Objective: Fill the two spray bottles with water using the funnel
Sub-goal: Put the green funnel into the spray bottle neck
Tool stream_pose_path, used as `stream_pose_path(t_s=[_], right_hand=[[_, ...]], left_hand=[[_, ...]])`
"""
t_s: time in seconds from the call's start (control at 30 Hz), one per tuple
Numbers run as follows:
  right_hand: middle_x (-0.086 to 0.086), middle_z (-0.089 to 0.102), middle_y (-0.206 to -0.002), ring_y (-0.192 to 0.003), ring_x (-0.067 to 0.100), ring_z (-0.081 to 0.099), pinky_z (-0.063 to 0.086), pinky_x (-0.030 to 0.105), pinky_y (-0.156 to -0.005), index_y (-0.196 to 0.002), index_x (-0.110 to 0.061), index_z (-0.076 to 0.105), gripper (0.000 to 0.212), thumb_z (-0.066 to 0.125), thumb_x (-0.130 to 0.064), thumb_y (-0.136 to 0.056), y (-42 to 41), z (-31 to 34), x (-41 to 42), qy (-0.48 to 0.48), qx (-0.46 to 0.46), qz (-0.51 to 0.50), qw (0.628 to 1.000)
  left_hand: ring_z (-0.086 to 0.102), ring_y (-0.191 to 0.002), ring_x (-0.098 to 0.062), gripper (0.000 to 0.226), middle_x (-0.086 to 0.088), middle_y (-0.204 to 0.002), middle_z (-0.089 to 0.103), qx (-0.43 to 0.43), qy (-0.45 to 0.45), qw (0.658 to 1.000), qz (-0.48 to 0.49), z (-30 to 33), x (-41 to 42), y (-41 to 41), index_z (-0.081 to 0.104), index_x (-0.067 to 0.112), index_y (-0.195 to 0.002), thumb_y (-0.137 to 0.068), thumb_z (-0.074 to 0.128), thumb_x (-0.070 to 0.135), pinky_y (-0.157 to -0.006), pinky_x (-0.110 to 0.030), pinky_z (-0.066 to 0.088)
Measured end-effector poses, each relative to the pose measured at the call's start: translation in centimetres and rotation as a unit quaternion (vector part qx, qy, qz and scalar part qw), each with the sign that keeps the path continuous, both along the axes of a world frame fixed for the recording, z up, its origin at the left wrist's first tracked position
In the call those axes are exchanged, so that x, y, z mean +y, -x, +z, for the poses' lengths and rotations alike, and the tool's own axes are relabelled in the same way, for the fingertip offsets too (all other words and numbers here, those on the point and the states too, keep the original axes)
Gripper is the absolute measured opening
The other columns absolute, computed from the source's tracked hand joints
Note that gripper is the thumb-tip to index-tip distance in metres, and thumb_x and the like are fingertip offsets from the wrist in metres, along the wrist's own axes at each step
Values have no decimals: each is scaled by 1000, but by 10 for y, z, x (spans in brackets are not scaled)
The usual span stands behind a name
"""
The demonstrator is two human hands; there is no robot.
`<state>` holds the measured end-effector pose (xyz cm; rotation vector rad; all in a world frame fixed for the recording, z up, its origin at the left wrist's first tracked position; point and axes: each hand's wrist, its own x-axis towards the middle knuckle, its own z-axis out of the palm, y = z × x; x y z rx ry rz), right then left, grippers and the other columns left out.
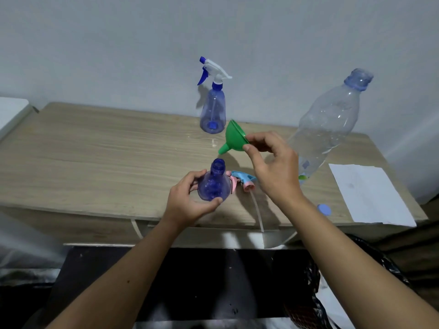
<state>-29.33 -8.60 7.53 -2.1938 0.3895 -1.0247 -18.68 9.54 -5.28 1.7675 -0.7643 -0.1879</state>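
Wooden table (95,148) — right hand (273,167) pinches funnel (234,138).

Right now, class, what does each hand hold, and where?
Left hand grips the open spray bottle round its body; right hand pinches the green funnel by its rim.

Spray bottles, funnel and water bottle: current positions.

Open spray bottle (214,186): blue, translucent, head removed, upright near the front edge; its pink-and-blue trigger head (242,182) lies just beside it. Second spray bottle (213,115): blue, translucent, white-and-blue trigger head fitted, upright at the rear. Funnel (234,138): green, tilted, spout pointing down-left, above and apart from the open neck. Large clear water bottle (330,129): uncapped, at the right; its blue cap (324,209) lies near the front edge.
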Motion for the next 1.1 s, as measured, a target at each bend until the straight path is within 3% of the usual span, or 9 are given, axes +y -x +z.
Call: stream_pose_path(t_s=[0.17, 0.5, 0.87, 1.1], right_hand=[[-2, 72, -96, -89, 12, 65, 53, 24, -84, -102, -9, 78, 12, 77, -4, -91, 17, 9, 9, 40, -5, 39, 998], [0, 71, -93, -88, 12, 62, 52, 34, -84, -99, -12, 81, 12, 79, -8, -88, 18, 7, 12, 76, 27, 70, 994], [-7, 71, -95, -99, 22, 65, 51, 44, -91, -97, -22, 82, 7, 80, -26, -91, 10, -5, 14, 49, 52, 112, 991], [-11, 69, -92, -100, 22, 58, 46, 33, -92, -95, -24, 83, 6, 81, -26, -90, 4, -7, 17, 71, 74, 129, 986]], left_hand=[[71, -116, -2, 77, 8, -130, 73, 36, -1, 999, 13, 0, -2, 3, 67, 16, -135, -67, 103, 23, -103, -22, 56], [69, -118, 3, 79, 13, -130, 72, 57, -2, 998, 6, 3, 0, 8, 66, 21, -137, -68, 103, 29, -101, -13, 51], [73, -113, -3, 73, 8, -124, 77, 57, 12, 998, 8, -1, -2, 6, 68, 17, -128, -65, 103, 30, -104, -23, 55], [75, -112, -8, 77, 4, -121, 77, 58, 13, 998, 7, -2, -2, 4, 68, 15, -129, -63, 99, 41, -103, -33, 59]])
